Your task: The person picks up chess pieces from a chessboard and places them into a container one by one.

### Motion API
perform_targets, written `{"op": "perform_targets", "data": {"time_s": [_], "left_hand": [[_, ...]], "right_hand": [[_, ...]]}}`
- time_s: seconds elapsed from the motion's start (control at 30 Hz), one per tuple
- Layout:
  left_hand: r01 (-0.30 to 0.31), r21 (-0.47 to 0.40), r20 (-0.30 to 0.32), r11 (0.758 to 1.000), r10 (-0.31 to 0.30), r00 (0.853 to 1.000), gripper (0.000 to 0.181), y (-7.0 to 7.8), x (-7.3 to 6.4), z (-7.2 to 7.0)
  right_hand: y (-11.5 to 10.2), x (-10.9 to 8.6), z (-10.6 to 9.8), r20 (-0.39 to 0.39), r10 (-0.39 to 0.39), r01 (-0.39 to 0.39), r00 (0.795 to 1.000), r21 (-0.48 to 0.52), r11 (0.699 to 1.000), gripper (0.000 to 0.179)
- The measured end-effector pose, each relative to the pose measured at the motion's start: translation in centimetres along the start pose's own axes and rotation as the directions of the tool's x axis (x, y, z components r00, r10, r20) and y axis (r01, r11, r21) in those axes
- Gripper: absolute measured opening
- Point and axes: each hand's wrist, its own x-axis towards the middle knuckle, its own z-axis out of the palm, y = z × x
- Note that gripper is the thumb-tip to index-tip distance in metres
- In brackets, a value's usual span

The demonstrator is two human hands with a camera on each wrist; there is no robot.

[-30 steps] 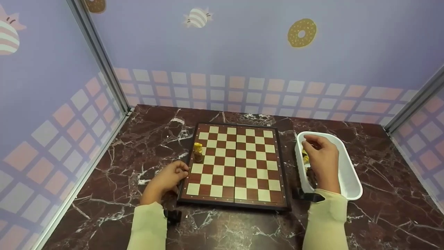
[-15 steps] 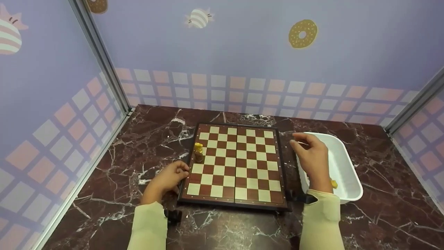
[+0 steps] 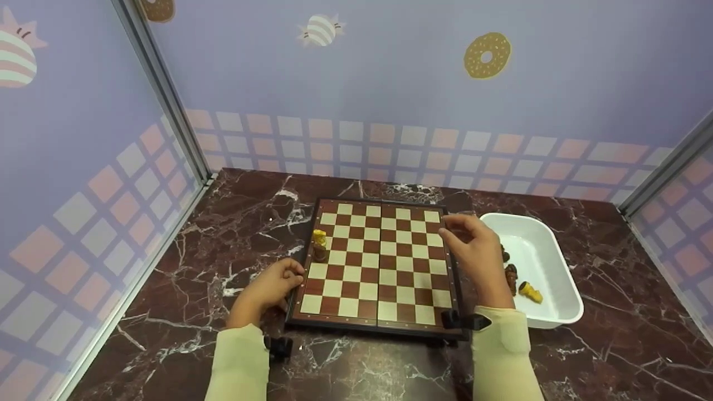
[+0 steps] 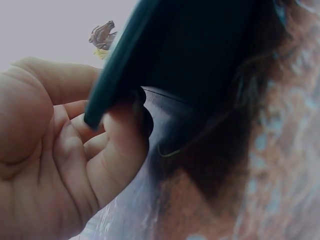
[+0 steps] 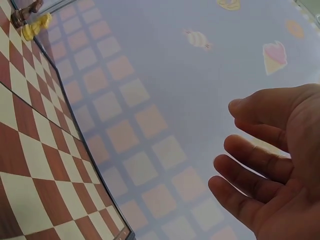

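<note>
My left hand (image 3: 271,285) grips the left edge of a brown and cream chessboard (image 3: 348,289). In the left wrist view the thumb lies over the board's rim and curled fingers (image 4: 117,160) are beneath it. A yellow chess knight (image 3: 318,235) and a brown chess knight (image 3: 319,252) stand close together near the board's left edge. Over the board's right edge hovers my right hand (image 3: 476,256). Its fingers are loosely bent, thumb apart from them, and the right wrist view shows nothing held.
Right of the board sits a white plastic tray (image 3: 562,278). Inside it lie a yellow chess piece (image 3: 531,292) and brown chess pieces (image 3: 511,278), partly hidden by my right arm. Patterned walls (image 3: 390,67) enclose the marble-look table (image 3: 245,223).
My right hand has moved left, from over the white tray to the board's right edge, uncovering pieces in the tray. The left hand and both knights have stayed in place.
</note>
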Motion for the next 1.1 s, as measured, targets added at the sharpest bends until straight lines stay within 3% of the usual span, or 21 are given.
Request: {"op": "perform_targets", "data": {"time_s": [0.37, 0.67, 1.1], "left_hand": [[0.013, -0.029, -0.013, 0.999, -0.014, 1.000, 0.013, 0.1, 0.2, 0.2], [0.000, -0.017, -0.019, 1.000, -0.001, 1.000, 0.012, -0.2, 0.1, 0.0], [0.002, -0.034, -0.024, 0.999, -0.002, 1.000, 0.012, -0.4, 0.2, 0.0]], "right_hand": [[-1.0, -0.4, 1.7, 0.056, -0.054, 0.053, 0.997, 0.029, 0.998, 0.025], [-2.5, -1.2, 4.3, 0.145, -0.113, 0.101, 0.983, 0.088, 0.991, 0.025], [-3.0, -1.0, 6.4, 0.200, -0.119, 0.103, 0.973, 0.089, 0.991, 0.026]]}}
